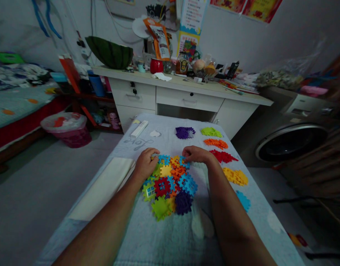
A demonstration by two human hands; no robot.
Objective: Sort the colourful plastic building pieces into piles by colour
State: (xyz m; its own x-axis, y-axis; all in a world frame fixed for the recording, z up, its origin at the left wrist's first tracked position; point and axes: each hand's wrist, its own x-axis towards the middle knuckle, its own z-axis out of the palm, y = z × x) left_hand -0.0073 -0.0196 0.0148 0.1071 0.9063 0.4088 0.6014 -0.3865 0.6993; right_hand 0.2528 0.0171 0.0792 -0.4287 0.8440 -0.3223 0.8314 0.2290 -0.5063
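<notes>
A mixed heap of interlocking plastic building tiles point(165, 170) lies in the middle of the cloth-covered table, in blue, orange, yellow, green, red and purple. At its far left edge is my left hand point(147, 162), fingers curled and thumb against them; what lies between them is too small to make out. My right hand point(197, 153) is at the far right edge, its fingertips closed on a blue tile point(184, 162). Nearer to me in the heap are a dark purple tile point(183, 202) and a green tile point(161, 207).
Single-colour groups line the right side: green tiles point(211, 132), orange tiles point(215, 143), red tiles point(224, 156), yellow tiles point(235, 176) and blue tiles point(243, 200). Purple tiles point(185, 132) lie at the back. A white box point(139, 128) and folded pale cloth point(103, 188) are left.
</notes>
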